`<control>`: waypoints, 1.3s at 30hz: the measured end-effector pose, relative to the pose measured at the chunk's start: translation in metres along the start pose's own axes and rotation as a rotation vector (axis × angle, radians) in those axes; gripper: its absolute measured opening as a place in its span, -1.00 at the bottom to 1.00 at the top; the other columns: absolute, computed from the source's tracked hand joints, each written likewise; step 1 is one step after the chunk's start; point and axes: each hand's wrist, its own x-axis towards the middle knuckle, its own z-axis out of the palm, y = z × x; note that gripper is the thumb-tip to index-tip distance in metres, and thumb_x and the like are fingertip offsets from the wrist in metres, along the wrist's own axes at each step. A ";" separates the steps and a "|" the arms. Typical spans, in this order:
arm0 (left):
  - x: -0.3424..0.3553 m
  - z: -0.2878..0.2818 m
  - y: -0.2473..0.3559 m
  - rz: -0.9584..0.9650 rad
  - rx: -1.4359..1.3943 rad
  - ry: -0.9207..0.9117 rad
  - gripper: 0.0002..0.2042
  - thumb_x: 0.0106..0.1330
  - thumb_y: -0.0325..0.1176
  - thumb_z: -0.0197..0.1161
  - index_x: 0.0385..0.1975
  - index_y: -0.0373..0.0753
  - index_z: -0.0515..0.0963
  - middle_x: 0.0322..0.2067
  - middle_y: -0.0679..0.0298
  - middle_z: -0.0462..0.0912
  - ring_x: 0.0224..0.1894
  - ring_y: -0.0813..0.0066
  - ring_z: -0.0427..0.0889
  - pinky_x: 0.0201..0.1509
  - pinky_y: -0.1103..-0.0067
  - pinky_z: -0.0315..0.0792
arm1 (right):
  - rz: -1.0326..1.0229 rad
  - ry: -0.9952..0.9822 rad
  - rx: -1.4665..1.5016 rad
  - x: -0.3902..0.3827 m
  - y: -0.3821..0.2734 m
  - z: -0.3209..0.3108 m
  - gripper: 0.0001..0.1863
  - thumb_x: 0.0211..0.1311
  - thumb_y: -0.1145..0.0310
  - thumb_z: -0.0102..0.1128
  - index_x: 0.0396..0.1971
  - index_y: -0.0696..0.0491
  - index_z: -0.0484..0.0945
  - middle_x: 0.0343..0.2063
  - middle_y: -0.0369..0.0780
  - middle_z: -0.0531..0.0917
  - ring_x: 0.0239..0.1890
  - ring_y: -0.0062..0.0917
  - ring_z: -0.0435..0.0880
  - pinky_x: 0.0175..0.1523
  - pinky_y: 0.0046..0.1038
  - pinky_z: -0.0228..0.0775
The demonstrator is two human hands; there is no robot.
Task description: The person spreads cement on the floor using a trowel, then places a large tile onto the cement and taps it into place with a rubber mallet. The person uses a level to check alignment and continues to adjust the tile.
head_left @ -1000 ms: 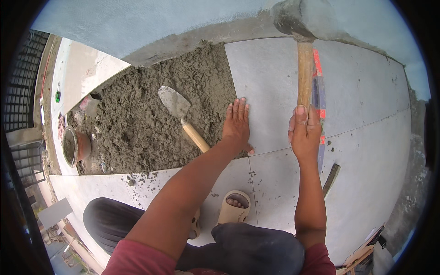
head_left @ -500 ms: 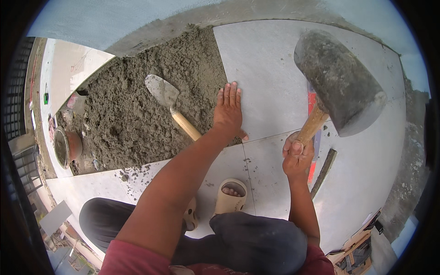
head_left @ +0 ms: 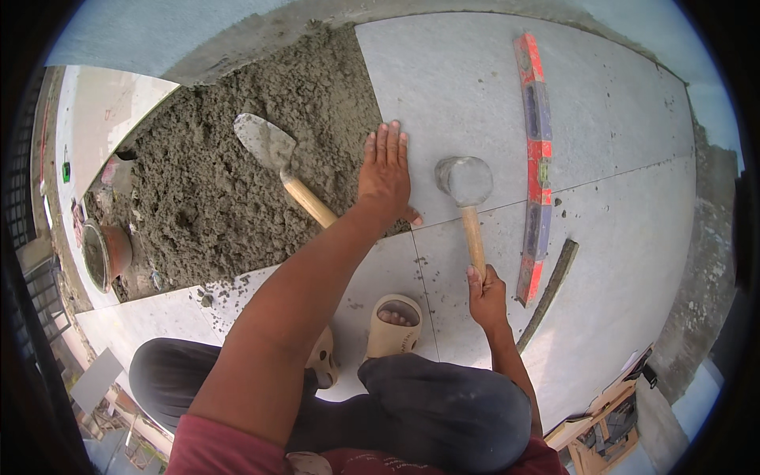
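Observation:
My right hand point(head_left: 488, 299) is wrapped round the wooden handle of a rubber mallet point(head_left: 465, 180), whose grey head is down at the large grey floor tile point(head_left: 451, 87). Flat along that tile's left edge lies my left hand point(head_left: 385, 176), fingers stretched out, with nothing in it. To its left spreads a bed of wet mortar point(head_left: 214, 182). A trowel point(head_left: 269, 144) with a wooden handle rests on the mortar, its handle end reaching toward my left forearm. Right of the mallet, a red and purple spirit level point(head_left: 537, 166) lies across the tiles.
A narrow mortar-crusted strip point(head_left: 554, 285) lies right of the level. At the left stands a reddish-brown bucket point(head_left: 107, 255). A pale wall point(head_left: 158, 39) borders the far side. Mortar crumbs point(head_left: 207, 299) dot the near tiles, where my sandalled foot point(head_left: 394, 321) rests.
The mallet has come down from high at the right to the tile, moving left, and uncovers the spirit level. My left hand stays at the tile edge; the view has shifted slightly.

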 end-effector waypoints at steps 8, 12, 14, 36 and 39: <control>0.000 -0.008 0.008 -0.022 -0.010 -0.041 0.44 -0.14 0.52 0.31 0.42 -0.55 -0.31 0.46 -0.28 -0.38 0.53 -0.15 -0.43 0.55 0.16 -0.41 | -0.033 0.157 0.215 -0.012 -0.021 -0.003 -0.57 0.51 0.07 -0.08 -0.43 0.13 0.36 -0.74 -0.28 0.42 -0.71 -0.56 0.44 -0.57 -0.48 0.23; 0.000 -0.006 0.010 -0.033 0.014 -0.051 0.49 -0.21 0.53 0.34 0.41 -0.59 -0.32 0.46 -0.29 -0.38 0.53 -0.14 -0.42 0.56 0.18 -0.42 | 0.179 -0.045 -0.046 0.006 -0.004 -0.001 -0.60 0.49 0.13 0.00 -0.44 0.17 0.34 -0.75 -0.13 0.39 -0.73 -0.31 0.44 -0.57 -0.32 0.23; -0.001 -0.002 0.006 -0.025 -0.004 -0.019 0.49 -0.21 0.53 0.34 0.41 -0.59 -0.33 0.46 -0.29 -0.38 0.53 -0.14 -0.43 0.56 0.18 -0.42 | 0.384 -0.155 0.061 0.020 -0.015 -0.011 -0.54 0.48 0.02 0.01 -0.43 0.14 0.37 -0.74 -0.22 0.42 -0.72 -0.48 0.46 -0.57 -0.41 0.23; -0.001 -0.015 0.008 0.060 0.008 -0.048 0.49 -0.21 0.57 0.29 0.40 -0.61 -0.31 0.44 -0.35 -0.40 0.51 -0.24 -0.42 0.56 0.14 -0.37 | -0.043 0.212 0.203 0.208 -0.049 0.005 -0.40 0.46 -0.22 -0.17 -0.37 0.11 0.40 -0.73 -0.30 0.41 -0.73 -0.64 0.42 -0.62 -0.55 0.22; -0.002 -0.013 0.008 0.056 -0.012 -0.067 0.49 -0.21 0.56 0.30 0.40 -0.60 -0.32 0.44 -0.36 -0.40 0.51 -0.25 -0.44 0.55 0.14 -0.38 | 0.307 0.002 0.112 0.230 -0.062 -0.010 -0.40 0.46 -0.21 -0.16 -0.43 0.09 0.38 -0.75 -0.31 0.38 -0.76 -0.64 0.39 -0.66 -0.53 0.22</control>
